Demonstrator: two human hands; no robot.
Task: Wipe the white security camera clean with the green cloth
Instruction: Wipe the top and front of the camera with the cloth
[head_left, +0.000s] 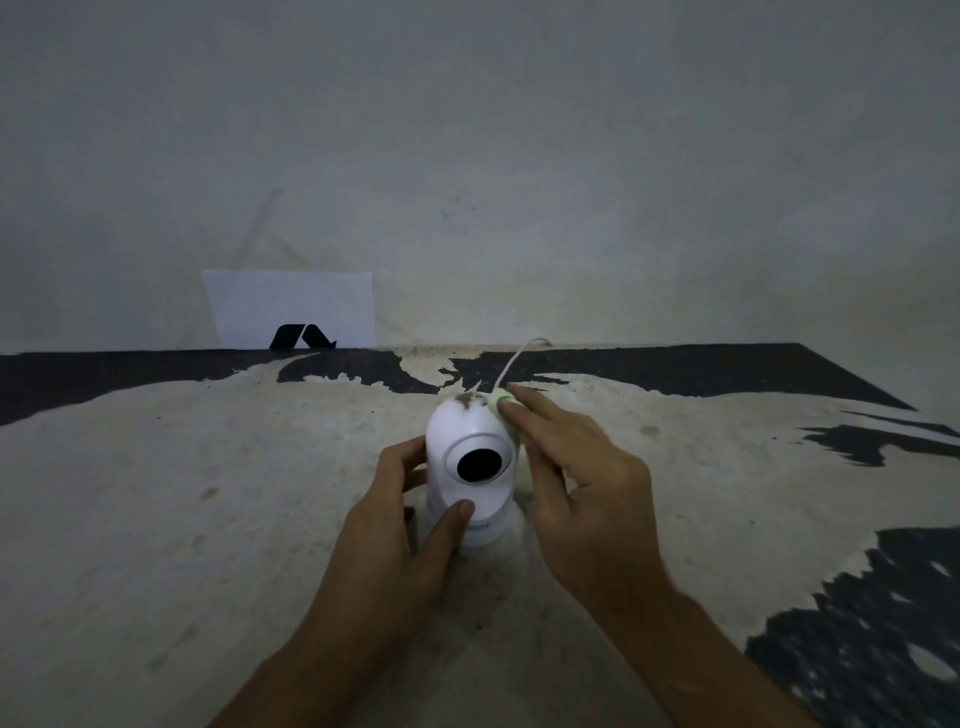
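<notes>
The white security camera (470, 462) stands upright in the middle of the worn table, its dark round lens facing me. A dark smudge of dirt sits on its top. My left hand (410, 509) grips its base from the left, thumb across the front. My right hand (566, 467) presses a pale green cloth (501, 401) against the camera's upper right side; most of the cloth is hidden under my fingers. A thin white cable (514, 361) runs from behind the camera toward the wall.
The table (208, 493) has a pale, worn surface with black patches at the back and right. A white sheet with a black logo (291, 309) leans against the grey wall at the back left.
</notes>
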